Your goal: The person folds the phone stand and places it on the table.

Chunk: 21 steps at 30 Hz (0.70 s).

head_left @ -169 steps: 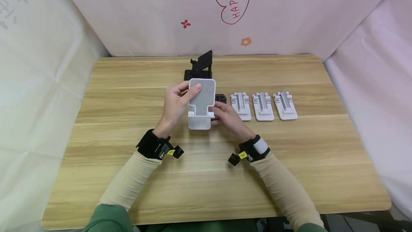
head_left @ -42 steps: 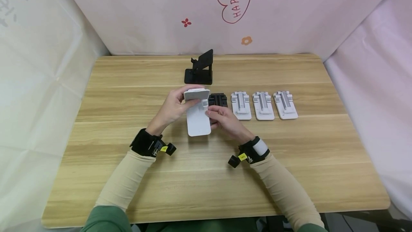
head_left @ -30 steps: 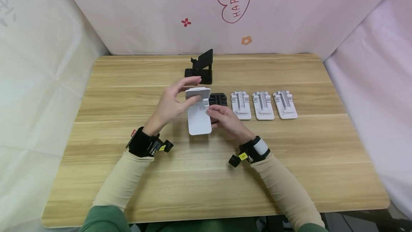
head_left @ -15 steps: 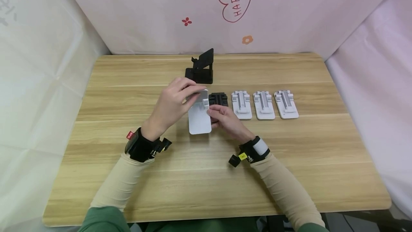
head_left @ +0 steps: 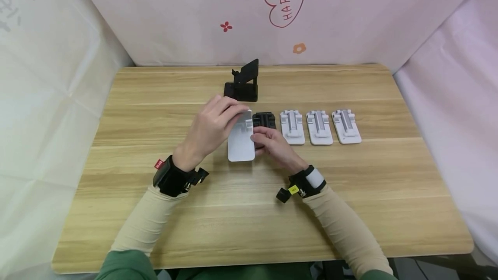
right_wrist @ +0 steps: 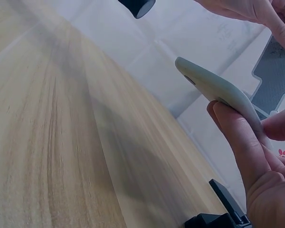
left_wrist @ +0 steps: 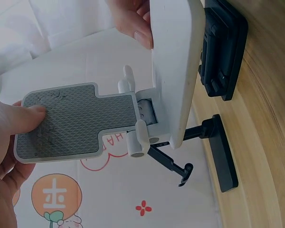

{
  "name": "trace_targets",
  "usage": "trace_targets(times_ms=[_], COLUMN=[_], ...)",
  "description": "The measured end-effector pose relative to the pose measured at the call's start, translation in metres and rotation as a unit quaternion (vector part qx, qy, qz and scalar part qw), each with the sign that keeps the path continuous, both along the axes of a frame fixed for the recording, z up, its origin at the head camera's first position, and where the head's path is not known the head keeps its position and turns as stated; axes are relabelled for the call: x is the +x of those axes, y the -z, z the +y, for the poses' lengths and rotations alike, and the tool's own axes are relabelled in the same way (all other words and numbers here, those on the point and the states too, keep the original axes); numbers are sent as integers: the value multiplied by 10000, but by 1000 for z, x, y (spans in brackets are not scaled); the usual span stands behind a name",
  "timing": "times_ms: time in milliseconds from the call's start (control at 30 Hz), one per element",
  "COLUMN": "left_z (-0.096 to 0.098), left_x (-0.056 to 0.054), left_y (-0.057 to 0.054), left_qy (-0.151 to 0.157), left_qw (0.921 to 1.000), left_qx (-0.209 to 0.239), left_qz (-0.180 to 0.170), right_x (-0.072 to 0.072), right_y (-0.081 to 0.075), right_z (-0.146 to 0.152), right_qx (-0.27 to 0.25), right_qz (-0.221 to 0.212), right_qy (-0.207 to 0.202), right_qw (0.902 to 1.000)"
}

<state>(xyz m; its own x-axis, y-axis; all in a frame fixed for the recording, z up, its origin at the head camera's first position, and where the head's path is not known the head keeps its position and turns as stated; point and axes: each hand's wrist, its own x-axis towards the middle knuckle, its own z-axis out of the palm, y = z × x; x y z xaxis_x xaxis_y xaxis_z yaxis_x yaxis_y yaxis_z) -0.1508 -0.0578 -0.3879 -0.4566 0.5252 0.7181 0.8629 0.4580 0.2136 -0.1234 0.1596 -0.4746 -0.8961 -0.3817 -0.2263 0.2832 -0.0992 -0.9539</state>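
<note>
A white foldable phone stand (head_left: pixel 241 144) is held up above the table between both hands. In the left wrist view its grey padded support plate (left_wrist: pixel 71 121) sticks out from the white base (left_wrist: pixel 175 66) at a hinge. My left hand (head_left: pixel 210 128) pinches the far end of that plate, thumb on the grey pad. My right hand (head_left: pixel 274 146) grips the right edge of the base between thumb and fingers; the right wrist view shows fingers under it. Just behind the right hand lies a folded black phone stand (head_left: pixel 264 119).
Three folded white phone stands (head_left: pixel 292 127) (head_left: pixel 319 127) (head_left: pixel 346 126) lie in a row to the right. An unfolded black phone stand (head_left: pixel 243 83) stands behind the hands on the wooden table (head_left: pixel 249 219). A white printed cloth (head_left: pixel 175 20) hangs behind.
The stand has turned from showing its grey pad to showing its white base. My left hand let go briefly, then took the plate's end again from above. The right hand kept its grip.
</note>
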Motion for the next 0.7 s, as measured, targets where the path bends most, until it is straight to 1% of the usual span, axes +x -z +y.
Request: trace_targets(times_ms=[367,633,700], left_z=[5,6,6], left_x=[3,5,5], left_y=[-1,0,0], left_qy=[-112,-133,-145], left_qw=[9987,9984,9981], left_qx=[-225,-178,-176], left_qz=[448,515,576], right_x=[1,1,0], right_y=[2,1,0], right_z=[0,-1,-1], right_qx=[-236,-301,-287], right_qz=[-15,-73,-93], right_qy=[-32,12,23], right_qw=[9997,9995,9995])
